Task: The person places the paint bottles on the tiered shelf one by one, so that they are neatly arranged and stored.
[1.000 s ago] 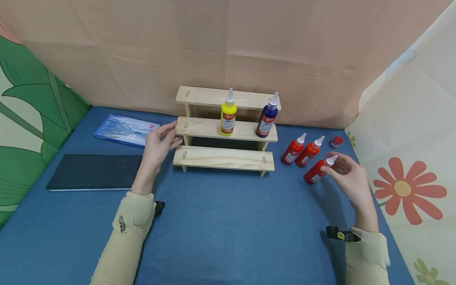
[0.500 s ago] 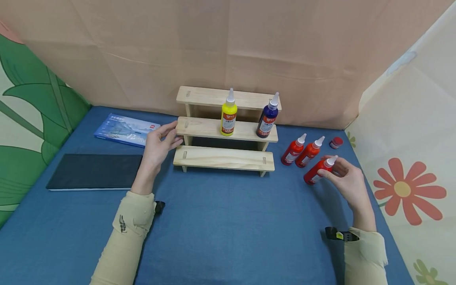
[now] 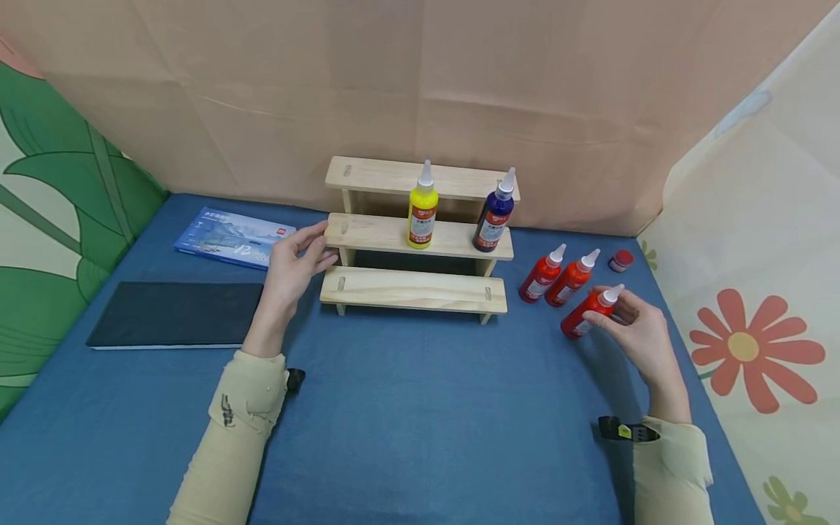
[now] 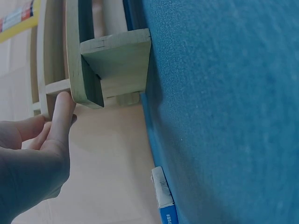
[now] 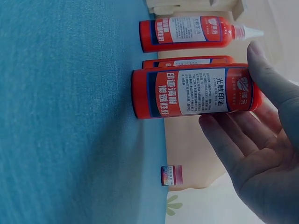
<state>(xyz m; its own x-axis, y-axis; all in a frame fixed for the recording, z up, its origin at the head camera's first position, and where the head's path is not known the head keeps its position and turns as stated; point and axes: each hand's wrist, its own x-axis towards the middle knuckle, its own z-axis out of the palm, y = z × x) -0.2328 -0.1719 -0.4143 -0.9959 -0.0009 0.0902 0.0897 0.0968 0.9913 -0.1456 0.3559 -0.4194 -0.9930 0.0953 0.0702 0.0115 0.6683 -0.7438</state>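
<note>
My left hand [image 3: 292,262] holds the left end of the middle step of a three-step wooden display stand [image 3: 413,292]; in the left wrist view its fingertips [image 4: 64,99] lie right at the board's end and just under it. My right hand [image 3: 633,321] grips the shoulder of a red stamp-ink bottle [image 5: 196,91] below its white nozzle cap, thumb on one side, fingers on the other. The bottle stands close on the blue cloth. Two more red ink bottles [image 3: 541,278] are just behind it. On the middle step stand a yellow ink bottle [image 3: 421,215] and a dark blue one [image 3: 494,219].
A small red-lidded jar [image 3: 620,261] stands behind the red bottles, near the right wall. To the left lie a flat blue box [image 3: 232,237] and, in front of it, a dark flat book [image 3: 177,315]. A beige sheet [image 3: 367,95] hangs behind the stand.
My right hand has shifted slightly left and its fingers have settled further around the red ink bottle's shoulder. The left hand, the stand and the other bottles have stayed where they were.
</note>
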